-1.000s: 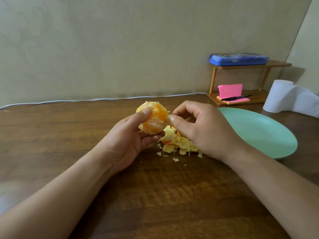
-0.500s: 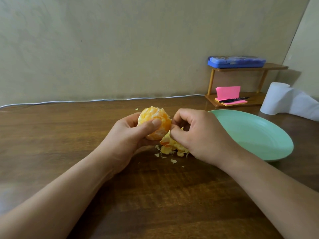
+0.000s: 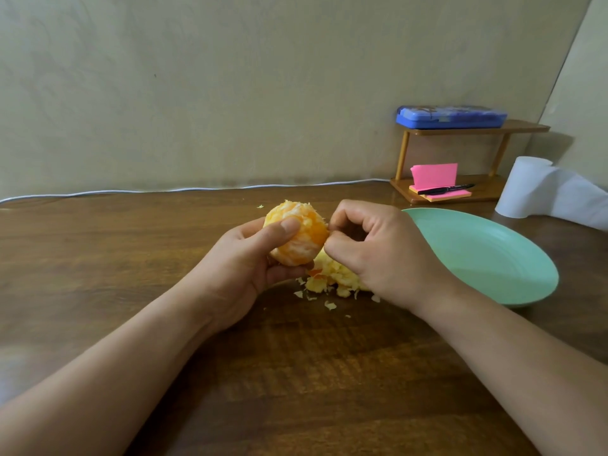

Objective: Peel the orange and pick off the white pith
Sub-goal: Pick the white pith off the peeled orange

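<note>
Green plate [image 3: 493, 258] rim beside right hand [image 3: 378, 258] pinching orange [image 3: 297, 250] — left hand [image 3: 237, 269] grips it.

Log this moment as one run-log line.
step: pith picking; left hand: grips peeled orange; right hand: pinches at its side; peel scraps: heaped on table

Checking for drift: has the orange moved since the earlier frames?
No. The left hand still holds the orange just above-left of the peel pile, as before.
</note>
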Available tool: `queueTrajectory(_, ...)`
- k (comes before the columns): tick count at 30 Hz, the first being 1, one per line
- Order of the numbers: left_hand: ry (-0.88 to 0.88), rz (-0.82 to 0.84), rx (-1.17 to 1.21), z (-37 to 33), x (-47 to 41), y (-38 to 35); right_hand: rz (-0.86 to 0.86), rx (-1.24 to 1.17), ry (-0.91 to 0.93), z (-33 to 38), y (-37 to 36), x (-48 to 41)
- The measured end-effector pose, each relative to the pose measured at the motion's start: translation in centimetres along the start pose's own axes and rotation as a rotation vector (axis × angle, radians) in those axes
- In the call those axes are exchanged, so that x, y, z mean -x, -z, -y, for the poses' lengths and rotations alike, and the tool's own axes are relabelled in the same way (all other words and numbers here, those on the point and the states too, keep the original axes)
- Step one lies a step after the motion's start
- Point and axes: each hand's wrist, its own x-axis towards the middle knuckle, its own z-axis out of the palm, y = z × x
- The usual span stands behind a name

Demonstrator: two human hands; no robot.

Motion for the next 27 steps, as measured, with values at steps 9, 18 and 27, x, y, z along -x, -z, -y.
queueTrajectory(9,0.068,0.029,0.134,-0.30,0.22,-0.22,0.023,-0.151,0.010,-0.15,0.24,-0.28)
queueTrajectory(18,0.050,0.044,0.165,-0.43,0.18,0.16,0.069,-0.149,-0.027,0.01,0.55,-0.26)
queueTrajectory(27,0.012,-0.043,0.006,-0.36,0.04,-0.09,0.075,0.103,-0.019,-0.28,0.47,-0.23)
